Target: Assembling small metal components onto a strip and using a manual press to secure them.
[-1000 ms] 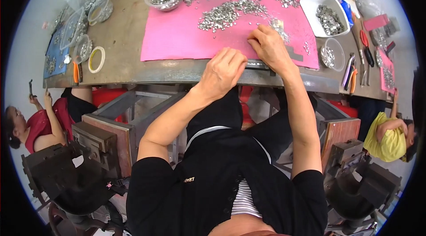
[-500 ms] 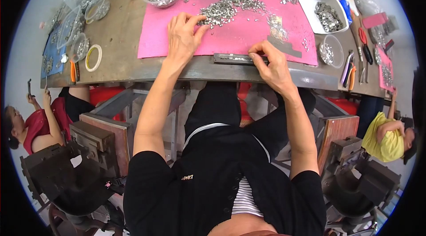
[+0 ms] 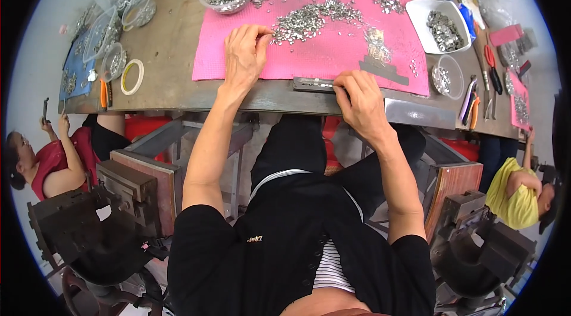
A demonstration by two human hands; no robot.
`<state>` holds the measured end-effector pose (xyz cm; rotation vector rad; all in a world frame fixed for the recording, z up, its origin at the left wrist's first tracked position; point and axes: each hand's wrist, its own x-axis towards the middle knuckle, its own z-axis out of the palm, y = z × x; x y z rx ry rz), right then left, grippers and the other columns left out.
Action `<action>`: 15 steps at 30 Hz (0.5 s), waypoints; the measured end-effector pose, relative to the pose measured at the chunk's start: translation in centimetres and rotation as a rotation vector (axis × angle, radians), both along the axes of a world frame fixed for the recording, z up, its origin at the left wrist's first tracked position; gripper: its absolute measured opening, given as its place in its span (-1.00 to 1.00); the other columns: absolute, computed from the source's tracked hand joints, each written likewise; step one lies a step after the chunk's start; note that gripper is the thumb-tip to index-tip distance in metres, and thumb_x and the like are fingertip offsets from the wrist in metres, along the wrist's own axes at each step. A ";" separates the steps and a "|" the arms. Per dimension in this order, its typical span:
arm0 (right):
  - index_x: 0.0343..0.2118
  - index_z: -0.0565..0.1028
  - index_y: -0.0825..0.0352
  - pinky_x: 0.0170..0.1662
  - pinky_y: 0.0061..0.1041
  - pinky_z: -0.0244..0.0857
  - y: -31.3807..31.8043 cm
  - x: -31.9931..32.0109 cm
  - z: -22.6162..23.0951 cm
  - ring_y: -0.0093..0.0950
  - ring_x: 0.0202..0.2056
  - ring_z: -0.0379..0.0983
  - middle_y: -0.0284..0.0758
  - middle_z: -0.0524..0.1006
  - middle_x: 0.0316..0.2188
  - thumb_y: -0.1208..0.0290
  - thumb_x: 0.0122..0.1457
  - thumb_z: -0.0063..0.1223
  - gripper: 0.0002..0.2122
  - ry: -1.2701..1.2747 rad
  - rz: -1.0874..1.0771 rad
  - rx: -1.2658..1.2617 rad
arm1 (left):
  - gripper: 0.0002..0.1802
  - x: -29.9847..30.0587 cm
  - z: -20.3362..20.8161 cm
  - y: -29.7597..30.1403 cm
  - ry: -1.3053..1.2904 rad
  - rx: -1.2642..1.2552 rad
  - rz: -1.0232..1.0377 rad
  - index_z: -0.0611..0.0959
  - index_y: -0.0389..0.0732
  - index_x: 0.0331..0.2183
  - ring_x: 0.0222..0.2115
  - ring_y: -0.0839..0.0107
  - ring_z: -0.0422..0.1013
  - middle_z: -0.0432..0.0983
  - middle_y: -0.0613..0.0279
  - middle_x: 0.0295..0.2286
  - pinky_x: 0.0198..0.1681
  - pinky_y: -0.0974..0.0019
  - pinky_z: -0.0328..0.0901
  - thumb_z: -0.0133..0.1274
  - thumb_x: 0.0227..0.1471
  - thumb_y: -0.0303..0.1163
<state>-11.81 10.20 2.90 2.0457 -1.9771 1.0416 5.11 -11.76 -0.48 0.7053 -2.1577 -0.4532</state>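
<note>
Reaching to the left edge of a loose pile of silvery pieces point(image 3: 306, 21), the left hand point(image 3: 242, 54) has thumb and forefinger nearly together; I cannot tell whether its grip has a piece in it. The right hand point(image 3: 361, 102) is at the right end of a narrow dark bar point(image 3: 306, 86), fingers bent in close; whether that grip has hold of anything is hidden. The bar lies at the front edge of the tabletop point(image 3: 172, 36), just beside the near edge of the pink mat point(image 3: 211, 54) that carries the pile. A clear round tub point(image 3: 217, 9) of pieces stands at the mat's far left, and a white tray point(image 3: 418, 16) with more pieces at its right edge.
</note>
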 end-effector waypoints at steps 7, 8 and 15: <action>-0.26 0.58 0.35 -0.19 -0.27 0.34 -1.7 -1.2 1.9 -0.19 -0.32 0.51 -0.19 0.54 -0.39 0.58 0.17 0.12 -0.91 -0.160 0.025 0.164 | -0.83 0.1 0.3 0.4 -0.055 -0.031 0.019 0.74 -0.11 -0.29 -0.31 0.24 0.41 0.49 0.28 -0.43 -0.10 0.12 0.21 0.29 -0.01 -0.35; -0.26 0.58 0.35 -0.19 -0.27 0.34 -2.8 -1.5 1.9 -0.19 -0.32 0.51 -0.19 0.54 -0.39 0.58 0.17 0.12 -0.91 -0.157 0.028 0.161 | -0.82 -0.1 0.1 0.2 -0.064 -0.062 0.021 0.73 -0.11 -0.29 -0.31 0.23 0.40 0.48 0.27 -0.42 -0.10 0.12 0.21 0.29 -0.01 -0.35; -0.22 0.59 0.39 -0.22 -0.23 0.42 -12.9 -0.7 -0.5 -0.12 -0.29 0.53 -0.13 0.55 -0.35 0.50 0.16 0.15 -0.85 -0.190 0.079 0.037 | -0.87 -0.7 -0.1 -0.4 -0.083 -0.125 0.032 0.70 -0.17 -0.32 -0.33 0.20 0.41 0.51 0.22 -0.42 -0.12 0.12 0.22 0.26 0.02 -0.39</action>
